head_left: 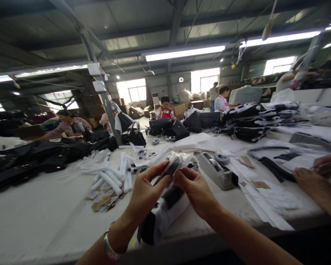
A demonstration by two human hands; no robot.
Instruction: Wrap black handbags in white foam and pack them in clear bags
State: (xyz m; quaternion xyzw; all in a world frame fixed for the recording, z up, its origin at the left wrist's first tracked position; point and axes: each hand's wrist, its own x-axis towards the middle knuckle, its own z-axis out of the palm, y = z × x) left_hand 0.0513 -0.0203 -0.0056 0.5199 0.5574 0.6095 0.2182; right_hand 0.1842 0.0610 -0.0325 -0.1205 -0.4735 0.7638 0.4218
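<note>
My left hand (pixel 147 189) is closed around a small dark bundle in clear plastic wrap (pixel 173 165), with thumb and fingers on its near side. My right hand (pixel 194 189) pinches the right edge of the same wrap between thumb and fingers. What exactly is inside the plastic is too blurred to tell. Below both hands a black bag (pixel 147 226), partly covered in whitish film, lies at the table's front edge. A grey tape dispenser (pixel 219 171) stands to the right of my right hand.
White rolled tubes (pixel 113 178) and brown paper scraps (pixel 106 200) lie to the left. White strips (pixel 260 200) lie to the right. Another person's hands (pixel 314 180) work at the far right. Black bags (pixel 182 127) and coiled grey straps (pixel 142 152) sit farther back on the table.
</note>
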